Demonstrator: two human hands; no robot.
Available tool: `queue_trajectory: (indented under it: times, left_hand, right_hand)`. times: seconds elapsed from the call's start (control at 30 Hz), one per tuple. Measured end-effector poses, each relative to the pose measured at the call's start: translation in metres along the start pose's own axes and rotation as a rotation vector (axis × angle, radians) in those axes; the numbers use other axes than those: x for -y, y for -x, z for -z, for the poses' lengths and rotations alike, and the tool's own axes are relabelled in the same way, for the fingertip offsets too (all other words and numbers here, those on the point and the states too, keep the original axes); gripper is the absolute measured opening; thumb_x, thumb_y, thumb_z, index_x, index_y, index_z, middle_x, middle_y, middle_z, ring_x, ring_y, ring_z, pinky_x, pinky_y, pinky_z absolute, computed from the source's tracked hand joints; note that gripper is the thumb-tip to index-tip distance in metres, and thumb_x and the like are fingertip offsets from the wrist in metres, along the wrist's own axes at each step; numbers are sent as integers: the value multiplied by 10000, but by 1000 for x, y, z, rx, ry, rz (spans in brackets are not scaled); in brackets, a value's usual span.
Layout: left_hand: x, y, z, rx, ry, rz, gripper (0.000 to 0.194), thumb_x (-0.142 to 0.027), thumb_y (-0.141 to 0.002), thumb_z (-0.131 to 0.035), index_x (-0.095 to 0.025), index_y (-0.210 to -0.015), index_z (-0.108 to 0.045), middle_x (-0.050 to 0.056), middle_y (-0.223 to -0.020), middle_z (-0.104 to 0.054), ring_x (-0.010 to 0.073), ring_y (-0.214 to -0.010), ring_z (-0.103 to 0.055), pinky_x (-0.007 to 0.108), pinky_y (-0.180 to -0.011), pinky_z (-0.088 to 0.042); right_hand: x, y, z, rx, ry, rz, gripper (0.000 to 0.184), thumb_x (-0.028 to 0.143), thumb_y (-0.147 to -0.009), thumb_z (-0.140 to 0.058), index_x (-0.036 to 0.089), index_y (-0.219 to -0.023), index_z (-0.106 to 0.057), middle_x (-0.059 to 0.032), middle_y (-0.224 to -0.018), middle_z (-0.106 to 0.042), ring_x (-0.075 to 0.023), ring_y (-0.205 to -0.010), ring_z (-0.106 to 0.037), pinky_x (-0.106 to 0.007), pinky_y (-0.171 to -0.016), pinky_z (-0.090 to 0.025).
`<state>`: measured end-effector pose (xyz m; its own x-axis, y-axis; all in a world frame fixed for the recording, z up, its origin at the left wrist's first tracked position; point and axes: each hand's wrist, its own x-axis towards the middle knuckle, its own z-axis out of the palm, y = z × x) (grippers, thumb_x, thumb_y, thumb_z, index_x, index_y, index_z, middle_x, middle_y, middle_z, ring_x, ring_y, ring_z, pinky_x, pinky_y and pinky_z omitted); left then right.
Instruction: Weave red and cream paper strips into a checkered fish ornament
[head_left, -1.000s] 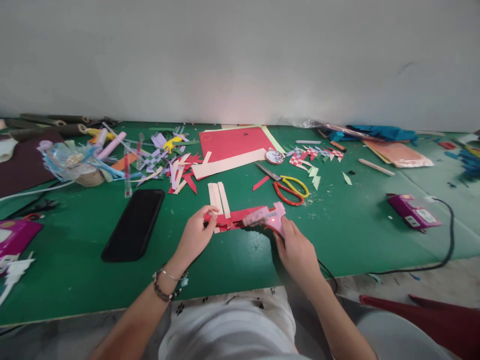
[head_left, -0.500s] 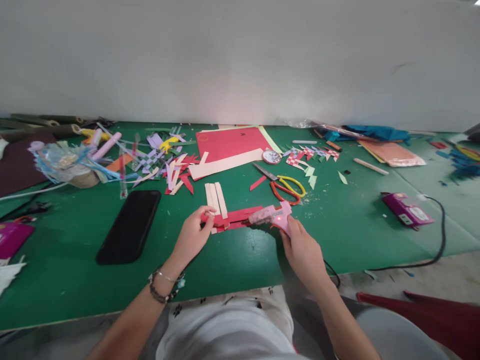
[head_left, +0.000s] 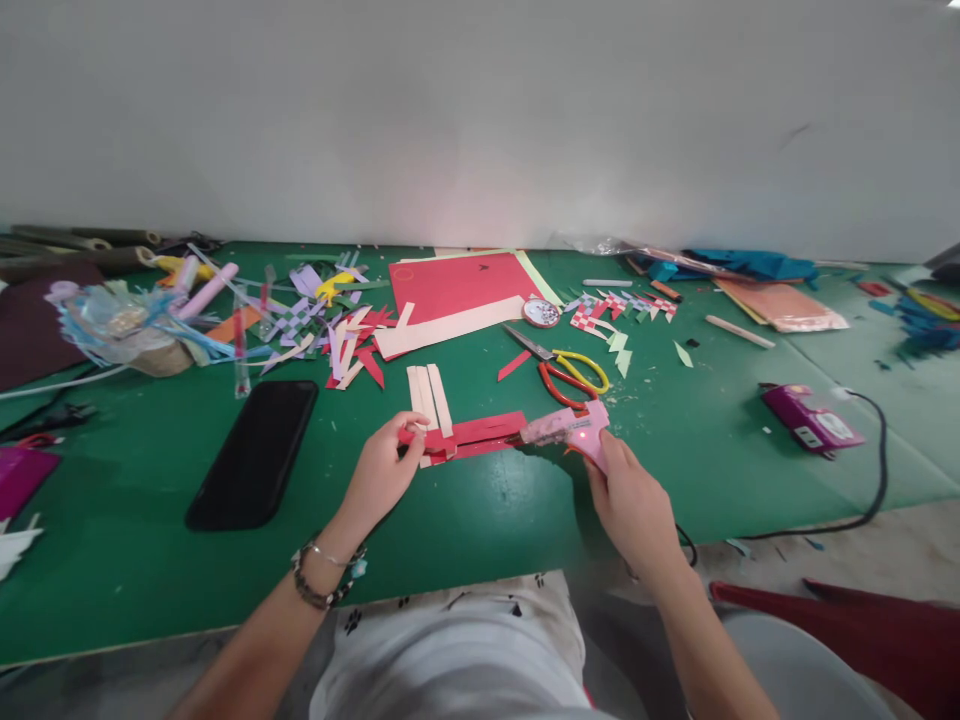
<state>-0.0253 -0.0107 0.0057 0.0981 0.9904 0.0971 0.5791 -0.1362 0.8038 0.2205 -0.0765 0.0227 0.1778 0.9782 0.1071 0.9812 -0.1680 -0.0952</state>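
Note:
My left hand point(head_left: 382, 470) pinches the left end of a woven piece of red and cream paper strips point(head_left: 461, 432) lying on the green table point(head_left: 480, 520). My right hand point(head_left: 634, 500) grips a pink glue gun point(head_left: 570, 426) with a red light lit, its nozzle pointing left at the right end of the red strips. A black cord point(head_left: 862, 520) runs off to the right along the table.
A black phone point(head_left: 253, 452) lies left of my left hand. Scissors with red and yellow handles point(head_left: 570, 372) sit just behind the glue gun. Red and cream sheets point(head_left: 457, 295), paper scraps point(head_left: 315, 320) and a purple box point(head_left: 810, 420) are spread around.
My right hand has drawn the glue gun to the right, away from the middle of the red strips. My left hand keeps its pinch on the strips.

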Motion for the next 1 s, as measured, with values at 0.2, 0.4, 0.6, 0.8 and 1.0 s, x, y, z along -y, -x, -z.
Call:
queue_trajectory:
  times: [0.2,0.4,0.6,0.8,1.0]
  left_hand:
    - [0,0,0,3,-3,0,202,-296,-720,-381,-195,-801,-536,17,-728,-615,168,-658,-589,261,-637,-461]
    - [0,1,1,3,-9,-12,209,-313,-725,-379,-192,-794,-535,8,-681,-594,168,-642,-584,266,-644,-462]
    - [0,0,1,9,-32,-10,217,-310,-725,-379,-185,-802,-539,2,-652,-580,161,-600,-572,262,-609,-459]
    - [0,1,1,5,-36,-17,207,-295,-723,-382,-185,-802,-539,2,-655,-584,158,-605,-575,265,-610,-462]
    - [0,2,1,5,-14,-16,199,-287,-724,-392,-183,-808,-539,-2,-659,-592,149,-582,-577,256,-585,-462]
  right_hand:
    - [-6,-1,5,30,33,-21,257,207,-855,-331,129,-1065,-455,-109,-947,-596,-195,-699,-584,-248,-482,-339]
    - [-15,-1,2,-46,46,-32,265,231,-850,-333,132,-1055,-469,-127,-970,-599,-194,-682,-590,-254,-480,-357]
    - [-21,-1,-2,-94,57,-26,283,244,-839,-329,136,-1054,-477,-128,-942,-608,-203,-659,-593,-269,-488,-375]
    - [-25,-2,-1,-91,25,-39,311,267,-822,-309,126,-1036,-485,-143,-922,-599,-220,-667,-582,-283,-496,-370]
    - [-44,-9,4,-134,-169,-100,225,392,-725,-368,194,-774,-464,-67,-670,-553,-202,-579,-512,-288,-500,-353]
